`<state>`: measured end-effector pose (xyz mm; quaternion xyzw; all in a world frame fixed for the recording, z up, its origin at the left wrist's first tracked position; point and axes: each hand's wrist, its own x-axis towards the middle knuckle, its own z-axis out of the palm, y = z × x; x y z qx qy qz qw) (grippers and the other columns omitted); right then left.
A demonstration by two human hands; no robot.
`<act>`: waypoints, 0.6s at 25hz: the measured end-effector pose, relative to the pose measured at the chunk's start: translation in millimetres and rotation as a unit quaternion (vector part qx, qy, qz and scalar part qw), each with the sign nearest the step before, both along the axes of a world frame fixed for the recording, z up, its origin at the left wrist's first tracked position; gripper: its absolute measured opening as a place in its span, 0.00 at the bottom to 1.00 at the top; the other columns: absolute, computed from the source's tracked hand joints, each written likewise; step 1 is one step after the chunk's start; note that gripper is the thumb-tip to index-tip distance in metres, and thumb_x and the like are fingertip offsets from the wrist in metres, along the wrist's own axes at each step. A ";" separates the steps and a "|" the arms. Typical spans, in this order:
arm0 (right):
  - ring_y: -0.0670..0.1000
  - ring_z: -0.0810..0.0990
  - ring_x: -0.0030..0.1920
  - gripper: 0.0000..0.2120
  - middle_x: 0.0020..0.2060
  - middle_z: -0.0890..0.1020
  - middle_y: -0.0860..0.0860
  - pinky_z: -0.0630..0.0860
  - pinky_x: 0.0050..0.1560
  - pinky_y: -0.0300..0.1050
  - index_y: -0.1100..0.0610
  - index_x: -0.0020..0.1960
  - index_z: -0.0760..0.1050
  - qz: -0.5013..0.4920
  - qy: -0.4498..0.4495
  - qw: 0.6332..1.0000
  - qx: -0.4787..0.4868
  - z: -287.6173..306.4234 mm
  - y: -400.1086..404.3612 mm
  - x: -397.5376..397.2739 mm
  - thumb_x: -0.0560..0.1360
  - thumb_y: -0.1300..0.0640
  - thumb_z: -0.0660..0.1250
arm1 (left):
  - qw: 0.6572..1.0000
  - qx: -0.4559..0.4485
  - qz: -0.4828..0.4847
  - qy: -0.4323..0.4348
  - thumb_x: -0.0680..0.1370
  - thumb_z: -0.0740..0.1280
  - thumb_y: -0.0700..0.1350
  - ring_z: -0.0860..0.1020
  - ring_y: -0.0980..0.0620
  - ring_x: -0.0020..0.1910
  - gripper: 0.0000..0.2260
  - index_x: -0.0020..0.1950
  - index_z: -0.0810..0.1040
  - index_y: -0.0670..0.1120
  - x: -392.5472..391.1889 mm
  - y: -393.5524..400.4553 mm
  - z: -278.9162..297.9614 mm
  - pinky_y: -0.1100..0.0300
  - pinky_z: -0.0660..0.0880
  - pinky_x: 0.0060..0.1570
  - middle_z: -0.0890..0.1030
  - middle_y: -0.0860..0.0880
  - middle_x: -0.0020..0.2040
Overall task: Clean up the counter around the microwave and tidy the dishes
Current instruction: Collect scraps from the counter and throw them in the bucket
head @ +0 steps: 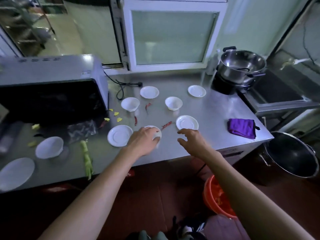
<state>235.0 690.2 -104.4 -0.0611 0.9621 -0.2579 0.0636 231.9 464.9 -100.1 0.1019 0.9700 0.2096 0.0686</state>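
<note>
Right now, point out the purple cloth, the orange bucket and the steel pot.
purple cloth (242, 127), head view, middle of the folded fabric.
orange bucket (210, 201), head view, outer left wall.
steel pot (241, 66), head view, shiny inside wall.

The left hand (144, 139) covered most of a small white bowl (157, 135), so only its rim showed. The big plate (16, 173) at the left of the desk (216, 116) was blurry. The orange bucket (213, 200) was half hidden behind the right arm.
</note>
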 end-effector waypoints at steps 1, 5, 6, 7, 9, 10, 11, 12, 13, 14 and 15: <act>0.56 0.80 0.56 0.17 0.59 0.81 0.55 0.76 0.58 0.51 0.54 0.65 0.77 0.018 0.005 1.000 0.001 0.8 -19.5 0.9 0.77 0.53 0.68 | 1.000 0.005 0.019 0.002 0.80 0.62 0.54 0.75 0.45 0.63 0.18 0.69 0.73 0.54 6.7 -18.9 1.3 0.49 0.75 0.58 0.77 0.49 0.67; 0.56 0.79 0.58 0.17 0.57 0.83 0.55 0.75 0.58 0.49 0.52 0.65 0.77 0.071 0.007 0.997 0.019 2.9 -84.5 -0.3 0.77 0.52 0.68 | 0.998 -0.004 0.068 0.006 0.80 0.61 0.55 0.74 0.45 0.65 0.19 0.71 0.72 0.53 30.8 -84.3 -1.2 0.50 0.74 0.56 0.77 0.49 0.68; 0.56 0.79 0.58 0.17 0.58 0.82 0.55 0.75 0.58 0.49 0.52 0.65 0.77 0.081 0.004 0.997 0.018 2.1 -96.6 -1.1 0.77 0.52 0.68 | 0.997 -0.006 0.080 0.006 0.80 0.61 0.55 0.75 0.45 0.65 0.19 0.70 0.72 0.53 35.7 -96.4 -2.6 0.50 0.75 0.56 0.76 0.49 0.68; 0.57 0.78 0.59 0.17 0.59 0.82 0.55 0.75 0.59 0.50 0.53 0.65 0.77 0.094 0.000 0.995 0.018 0.9 -110.5 -1.8 0.78 0.52 0.67 | 0.995 -0.005 0.096 0.005 0.80 0.61 0.55 0.76 0.45 0.63 0.18 0.70 0.73 0.53 41.1 -110.0 -4.6 0.50 0.75 0.56 0.76 0.48 0.68; 0.57 0.77 0.62 0.16 0.61 0.81 0.55 0.75 0.62 0.52 0.54 0.65 0.77 0.123 -0.008 0.992 0.019 -2.2 -137.0 -4.4 0.78 0.53 0.67 | 0.992 0.001 0.129 0.000 0.80 0.62 0.55 0.77 0.44 0.61 0.18 0.70 0.73 0.53 50.8 -134.1 -10.0 0.49 0.75 0.57 0.78 0.47 0.67; 0.57 0.78 0.62 0.16 0.61 0.81 0.55 0.74 0.63 0.53 0.54 0.65 0.77 0.141 -0.010 0.990 0.023 -4.3 -149.4 -7.0 0.78 0.53 0.67 | 0.989 0.001 0.145 -0.003 0.80 0.62 0.54 0.78 0.44 0.60 0.18 0.70 0.73 0.53 55.0 -144.6 -13.2 0.47 0.75 0.59 0.78 0.46 0.65; 0.56 0.78 0.61 0.16 0.60 0.81 0.54 0.74 0.63 0.53 0.54 0.65 0.78 0.158 -0.010 0.987 0.030 -6.9 -161.1 -10.5 0.78 0.52 0.67 | 0.987 -0.001 0.161 -0.004 0.80 0.62 0.54 0.77 0.43 0.60 0.18 0.69 0.73 0.53 58.3 -154.3 -16.6 0.44 0.73 0.61 0.79 0.46 0.64; 0.56 0.79 0.61 0.16 0.60 0.82 0.54 0.74 0.63 0.52 0.54 0.65 0.78 0.171 -0.010 0.985 0.035 -10.4 -172.2 -14.2 0.78 0.52 0.67 | 0.985 -0.002 0.175 -0.005 0.80 0.62 0.54 0.77 0.44 0.60 0.18 0.69 0.74 0.53 61.0 -163.5 -20.7 0.40 0.71 0.64 0.80 0.47 0.62; 0.55 0.79 0.60 0.16 0.60 0.82 0.53 0.75 0.62 0.52 0.53 0.65 0.77 0.178 -0.010 0.983 0.035 -14.0 -181.5 -17.6 0.78 0.52 0.67 | 0.983 0.000 0.185 -0.004 0.80 0.63 0.53 0.77 0.44 0.60 0.17 0.68 0.74 0.53 62.9 -171.3 -24.4 0.38 0.69 0.65 0.80 0.47 0.62; 0.55 0.80 0.59 0.16 0.60 0.82 0.53 0.75 0.62 0.52 0.53 0.65 0.77 0.181 -0.013 0.983 0.032 -17.8 -189.4 -21.3 0.78 0.52 0.67 | 0.981 0.003 0.191 -0.005 0.79 0.63 0.52 0.77 0.44 0.60 0.17 0.68 0.75 0.52 63.4 -178.0 -27.9 0.38 0.70 0.65 0.80 0.48 0.62; 0.55 0.80 0.59 0.16 0.60 0.82 0.53 0.76 0.61 0.52 0.53 0.65 0.77 0.187 -0.019 0.982 0.029 -23.3 -198.3 -26.1 0.78 0.52 0.68 | 0.980 0.006 0.197 -0.010 0.79 0.63 0.51 0.77 0.45 0.60 0.17 0.67 0.75 0.52 62.5 -185.7 -32.5 0.41 0.72 0.63 0.80 0.48 0.62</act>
